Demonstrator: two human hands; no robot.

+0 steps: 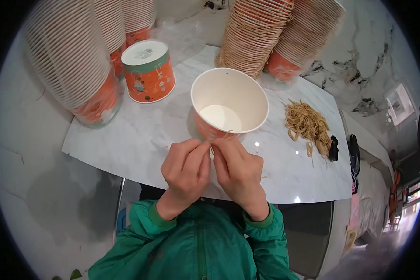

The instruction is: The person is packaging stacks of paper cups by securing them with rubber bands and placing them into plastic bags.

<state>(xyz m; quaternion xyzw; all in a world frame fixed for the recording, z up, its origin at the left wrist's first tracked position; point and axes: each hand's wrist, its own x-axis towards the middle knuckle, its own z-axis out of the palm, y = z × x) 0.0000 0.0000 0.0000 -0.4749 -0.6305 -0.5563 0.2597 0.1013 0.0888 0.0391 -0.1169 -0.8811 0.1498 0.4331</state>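
Note:
A round paper bucket (230, 100), white inside and orange outside, stands on the table with its mouth up. At its near side, my left hand (186, 163) and my right hand (238, 168) meet, fingertips pinched close together. A short bit of tan twine (228, 134) pokes up between the fingers at the bucket's near rim. Both hands appear closed on this twine, though the fingers hide most of it. A small hole shows in the bucket's far wall. To the right lies a loose heap of cut tan twine (308, 123).
An upside-down orange and green bucket (149, 72) stands at the left. Tall nested stacks of buckets (70, 60) rise behind it; the back-right stack (254, 37) has twine hanging over it. A black object (333, 148) sits by the right edge of the marbled table (126, 135).

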